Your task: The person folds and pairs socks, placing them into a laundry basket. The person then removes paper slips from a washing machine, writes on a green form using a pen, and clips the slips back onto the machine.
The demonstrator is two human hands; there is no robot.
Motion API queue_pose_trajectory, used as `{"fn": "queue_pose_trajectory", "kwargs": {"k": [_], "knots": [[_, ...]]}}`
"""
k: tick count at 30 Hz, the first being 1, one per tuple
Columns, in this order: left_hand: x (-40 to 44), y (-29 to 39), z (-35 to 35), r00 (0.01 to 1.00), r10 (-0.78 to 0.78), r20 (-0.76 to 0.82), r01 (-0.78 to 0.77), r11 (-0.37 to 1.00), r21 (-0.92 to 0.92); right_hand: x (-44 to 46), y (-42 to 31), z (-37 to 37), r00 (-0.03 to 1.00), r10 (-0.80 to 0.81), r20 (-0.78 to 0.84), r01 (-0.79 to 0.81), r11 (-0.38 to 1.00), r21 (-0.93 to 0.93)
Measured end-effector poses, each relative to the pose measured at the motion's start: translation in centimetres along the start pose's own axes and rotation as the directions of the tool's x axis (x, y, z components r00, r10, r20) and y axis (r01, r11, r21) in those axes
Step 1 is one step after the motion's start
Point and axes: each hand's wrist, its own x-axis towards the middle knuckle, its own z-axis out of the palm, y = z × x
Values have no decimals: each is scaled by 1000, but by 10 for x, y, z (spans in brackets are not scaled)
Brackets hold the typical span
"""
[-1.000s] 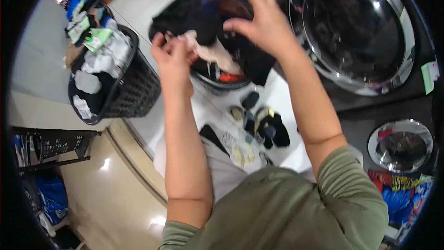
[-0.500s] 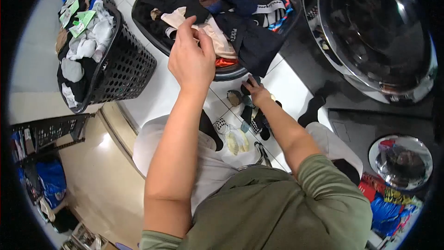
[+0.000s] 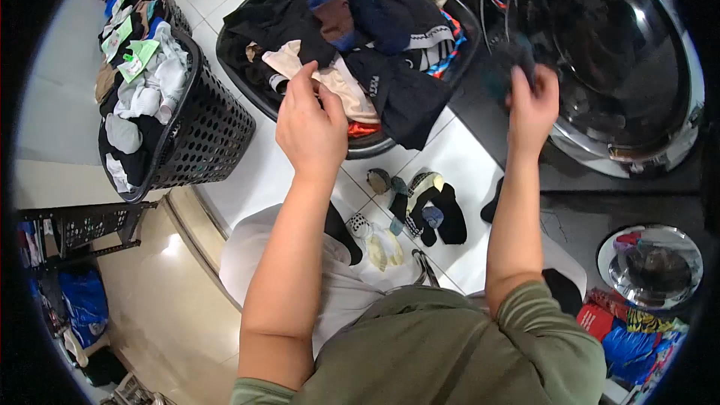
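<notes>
Black-looking cloth, likely a sock, pinched in the right hand beside the round machine door, could slip if gripped loosely; the left hand half-curls near beige fabric, its hold unclear.

Tiled floor, white — loose socks (some dark)
</notes>
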Motion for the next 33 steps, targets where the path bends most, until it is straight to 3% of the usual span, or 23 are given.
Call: {"fn": "queue_pose_trajectory", "kwargs": {"k": [3,5,7,8,9,10,11,13,15,18,19,21,23,24,25,27,29,31,33], "knots": [[-1,-1,-1,998,66,-24,-65,998,24,12,-50,35,976,80,201,-84,996,11],[-4,1,-1,998,59,-31,-58,998,31,5,-33,35,980,-27,195,-5,987,161],[-3,-3,4,998,65,-25,-64,997,33,-16,8,11,994,22,110,-26,999,39],[-3,-5,4,997,66,-27,-65,997,43,-33,47,-10,996,23,89,14,919,-395],[-3,-6,4,998,59,-28,-57,997,52,-59,93,-30,961,203,188,-82,859,-506],[-2,-5,3,998,57,-23,-55,997,61,-96,137,-44,851,479,213,-87,530,-843],[-2,-3,3,998,60,-11,-59,996,67,-141,152,-59,533,805,261,-69,349,-935],[-1,-4,6,996,86,-35,-85,996,36,-220,148,-67,325,881,345,-41,377,-925],[-1,-5,5,996,81,-27,-79,996,48,-272,131,-67,267,878,396,151,368,-918],[-2,-6,6,997,71,-24,-69,996,55,-287,177,-81,295,846,443,254,378,-890],[-1,-8,6,997,77,-26,-75,995,69,-271,179,-84,315,812,492,219,442,-870],[-2,-9,6,995,93,-38,-90,994,61,-225,172,-84,376,794,478,-111,550,-827],[-1,-8,6,994,96,-53,-94,994,54,-157,139,-88,346,857,382,-520,514,-682],[-1,-8,6,994,96,-52,-93,994,55,-120,107,-89,458,812,361,-544,577,-609],[-2,-9,6,994,96,-45,-93,994,59,-85,57,-83,541,800,261,-497,554,-667],[-3,-10,6,996,87,-33,-84,994,67,-40,-21,-81,707,579,406,-386,797,-465],[-3,-3,2,999,54,-3,-54,998,34,-21,-87,-59,898,136,417,-28,966,-255],[-2,0,0,999,47,-11,-46,998,30,-13,-130,-28,924,-102,368,141,987,-81],[-2,-1,0,999,50,-18,-50,998,25,6,-130,-7,900,-222,376,276,956,-96]]}}
